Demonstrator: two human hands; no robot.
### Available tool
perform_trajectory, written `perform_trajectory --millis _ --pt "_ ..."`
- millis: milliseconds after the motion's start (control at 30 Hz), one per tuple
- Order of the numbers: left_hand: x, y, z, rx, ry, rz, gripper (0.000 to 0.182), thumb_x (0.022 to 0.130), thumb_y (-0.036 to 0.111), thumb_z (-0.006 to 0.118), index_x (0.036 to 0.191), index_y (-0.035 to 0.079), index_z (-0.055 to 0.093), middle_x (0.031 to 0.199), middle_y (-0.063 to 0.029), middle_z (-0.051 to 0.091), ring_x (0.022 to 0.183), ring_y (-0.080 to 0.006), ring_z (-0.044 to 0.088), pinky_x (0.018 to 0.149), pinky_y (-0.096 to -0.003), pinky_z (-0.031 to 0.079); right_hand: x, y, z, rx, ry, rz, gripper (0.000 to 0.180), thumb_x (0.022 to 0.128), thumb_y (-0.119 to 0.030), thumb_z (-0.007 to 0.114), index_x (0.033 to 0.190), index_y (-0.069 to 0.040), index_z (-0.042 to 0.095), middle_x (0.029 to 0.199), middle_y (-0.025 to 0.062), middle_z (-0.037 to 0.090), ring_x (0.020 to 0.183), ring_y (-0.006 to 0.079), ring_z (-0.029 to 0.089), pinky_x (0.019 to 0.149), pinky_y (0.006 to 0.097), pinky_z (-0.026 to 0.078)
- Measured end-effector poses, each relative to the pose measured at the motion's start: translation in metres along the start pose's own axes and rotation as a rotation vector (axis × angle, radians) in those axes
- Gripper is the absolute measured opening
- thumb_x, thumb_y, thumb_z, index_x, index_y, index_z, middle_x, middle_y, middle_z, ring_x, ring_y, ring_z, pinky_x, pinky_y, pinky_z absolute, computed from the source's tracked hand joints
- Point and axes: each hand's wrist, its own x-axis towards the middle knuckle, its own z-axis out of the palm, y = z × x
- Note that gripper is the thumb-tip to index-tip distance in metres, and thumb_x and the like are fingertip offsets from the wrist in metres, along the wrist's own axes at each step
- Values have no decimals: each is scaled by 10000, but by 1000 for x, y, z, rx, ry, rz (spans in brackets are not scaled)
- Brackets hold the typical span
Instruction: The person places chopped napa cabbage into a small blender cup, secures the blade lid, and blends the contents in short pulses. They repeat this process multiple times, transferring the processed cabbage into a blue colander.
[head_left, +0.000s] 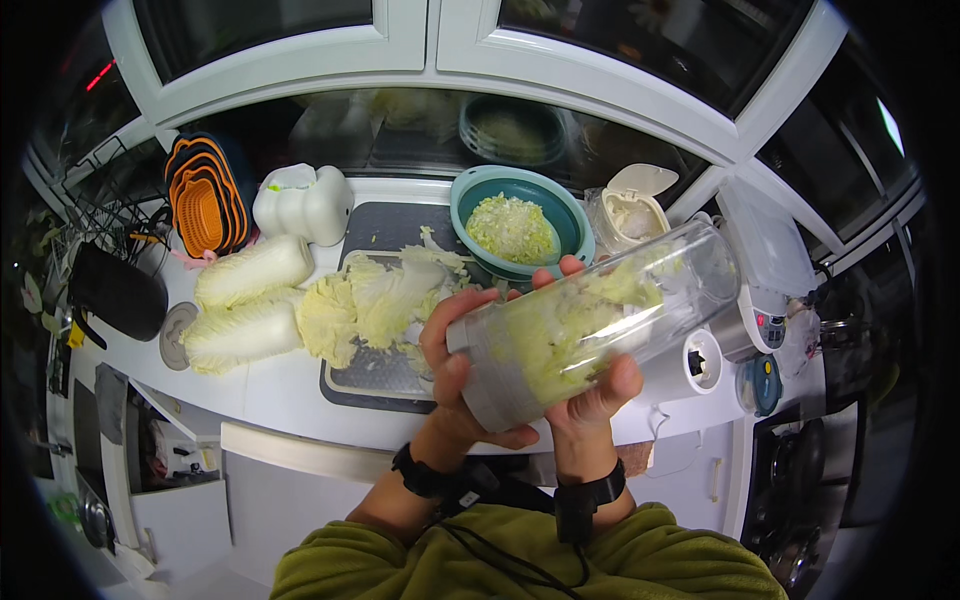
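Observation:
A clear blender cup (600, 315) with a grey base lies tilted between my hands, its rounded end up to the right. Pieces of pale green cabbage are inside it. My left hand (457, 367) wraps around the grey base end. My right hand (600, 394) supports the clear wall from below, its fingers partly hidden behind the cup. Beyond the cup, a teal basin (465, 236) holds chopped cabbage (514, 229). Loose napa cabbage leaves (375, 300) lie on a cutting board (382, 382) to the left. The white blender motor base (701, 364) stands right of my hands.
Two napa cabbages (251, 274) lie at the left, beside a grey round lid (177, 337). Behind them stand nested orange colanders (202, 214) and a white tissue holder (304, 206). An open white-lidded container (637, 214) and a small blue-lidded container (763, 386) are at the right.

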Motion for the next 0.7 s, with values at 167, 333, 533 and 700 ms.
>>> perform_trajectory --millis 167,333,533,700 --pt "-7 24 13 -155 162 -580 932 908 700 473 1527 108 103 1476 -210 341 1298 -356 459 1071 -488 403 -1 -4 -1 -231 -33 -83 1128 649 -548 839 1506 -90 266 1436 162 449 1332 361 454 1106 523 407" --pt "0 31 16 -644 418 -930 767 955 621 357 1471 60 270 1387 -151 464 1301 -296 463 1105 -444 353 -3 -13 -10 -239 -108 -102 1042 784 -736 518 1564 -124 200 1545 298 268 1405 457 336 1150 567 283" --pt "5 35 21 -771 470 -1017 730 960 592 335 1442 44 338 1353 -146 507 1295 -289 479 1104 -429 359 -11 -27 -9 -373 -54 -26 936 882 -648 425 1570 -63 176 1506 304 350 1414 423 345 1156 521 289" --pt "6 38 18 -946 478 -1173 707 985 583 290 1443 47 347 1360 -138 514 1233 -297 533 981 -460 464 -4 -39 -5 -477 -159 -69 923 895 -622 450 1552 -22 203 1477 237 427 1379 356 416 1147 471 324"
